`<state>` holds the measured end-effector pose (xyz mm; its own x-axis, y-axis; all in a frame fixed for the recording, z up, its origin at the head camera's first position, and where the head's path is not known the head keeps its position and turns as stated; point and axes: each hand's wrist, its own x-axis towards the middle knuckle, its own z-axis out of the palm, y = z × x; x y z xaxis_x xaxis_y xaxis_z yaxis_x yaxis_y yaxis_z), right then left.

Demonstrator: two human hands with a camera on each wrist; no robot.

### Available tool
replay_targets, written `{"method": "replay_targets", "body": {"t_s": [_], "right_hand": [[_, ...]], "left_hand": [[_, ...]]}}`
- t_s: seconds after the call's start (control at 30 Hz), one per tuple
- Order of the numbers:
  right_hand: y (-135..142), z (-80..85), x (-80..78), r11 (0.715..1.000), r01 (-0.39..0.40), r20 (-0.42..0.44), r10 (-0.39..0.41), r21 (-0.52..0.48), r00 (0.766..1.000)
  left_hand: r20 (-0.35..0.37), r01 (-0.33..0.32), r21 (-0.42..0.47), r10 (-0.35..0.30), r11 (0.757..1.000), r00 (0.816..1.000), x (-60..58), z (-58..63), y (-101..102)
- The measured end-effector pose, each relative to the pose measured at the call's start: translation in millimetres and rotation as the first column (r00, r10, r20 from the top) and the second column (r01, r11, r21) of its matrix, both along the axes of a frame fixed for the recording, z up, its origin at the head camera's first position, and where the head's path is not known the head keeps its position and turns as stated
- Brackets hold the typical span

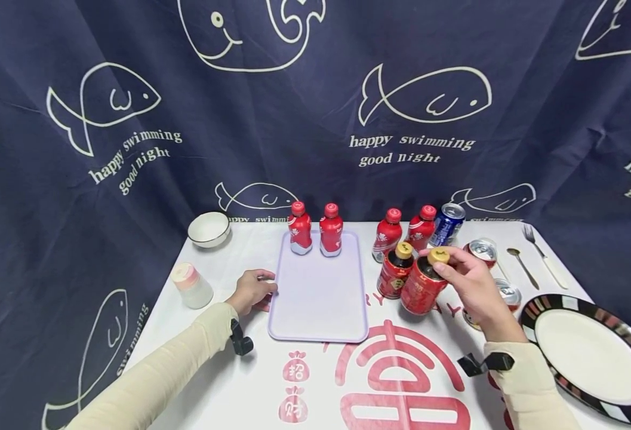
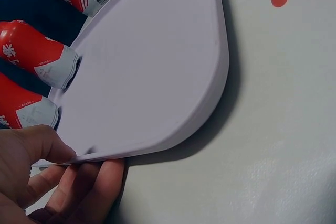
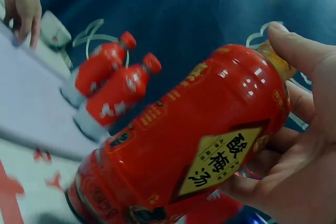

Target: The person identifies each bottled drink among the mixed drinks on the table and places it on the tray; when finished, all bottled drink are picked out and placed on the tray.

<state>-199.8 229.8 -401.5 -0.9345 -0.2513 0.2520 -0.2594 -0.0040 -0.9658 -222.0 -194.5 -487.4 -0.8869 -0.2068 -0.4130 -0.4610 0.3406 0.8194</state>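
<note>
My left hand (image 1: 252,291) grips the left rim of a pale lilac tray (image 1: 323,292). In the left wrist view the thumb lies over the rim, with the fingers beneath it. Two red-capped drink bottles, one (image 1: 299,232) beside the other (image 1: 331,233), stand at the tray's far end. My right hand (image 1: 473,286) holds a sour plum drink bottle (image 3: 194,135) by its gold cap and neck. It is tilted, to the right of the tray. A similar gold-capped bottle (image 1: 393,279) stands just left of it.
Behind are two more red-capped bottles (image 1: 387,236) and a blue can (image 1: 447,225). Red cans (image 1: 482,253), a spoon (image 1: 523,269), a fork (image 1: 546,257) and a black-rimmed plate (image 1: 589,352) lie right. A bowl (image 1: 209,230) and pink-topped jar (image 1: 192,286) stand left.
</note>
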Motion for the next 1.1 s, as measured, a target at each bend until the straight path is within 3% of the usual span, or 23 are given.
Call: {"method": "replay_targets", "body": {"t_s": [0.17, 0.4, 0.53, 0.77, 0.9, 1.1], "right_hand": [[-24, 5.8, 1.9, 0.984, -0.175, -0.019, 0.175, 0.021, 0.984], [-65, -0.6, -8.3, 0.919, -0.395, 0.053, 0.395, -0.008, 0.917], [-90, -5.6, -20.1, 0.905, -0.424, 0.085, 0.42, 0.04, 0.904], [-134, -9.5, -47.0, 0.913, -0.401, 0.099, 0.393, 0.077, 0.914], [-152, -17.7, -67.3, 0.912, -0.407, 0.093, 0.402, 0.048, 0.911], [-175, -29.9, -89.2, 0.913, -0.399, 0.074, 0.406, -0.088, 0.911]], "left_hand": [[0.001, -0.007, -0.001, 0.007, 1.0, 1.0, -0.6, 0.3, 1], [0.01, -0.01, 0.011, 0.01, 1.0, 1.0, -2.2, -0.5, 2], [0.008, -0.012, 0.005, 0.012, 1.0, 1.0, -2.1, -1.1, 1], [0.014, -0.019, 0.014, 0.019, 1.0, 1.0, -1.7, -1.5, 2], [0.004, -0.01, 0.02, 0.009, 1.0, 1.0, -2.5, 0.3, 3], [0.015, -0.012, 0.009, 0.011, 1.0, 1.0, -2.0, 0.7, 2]]}}
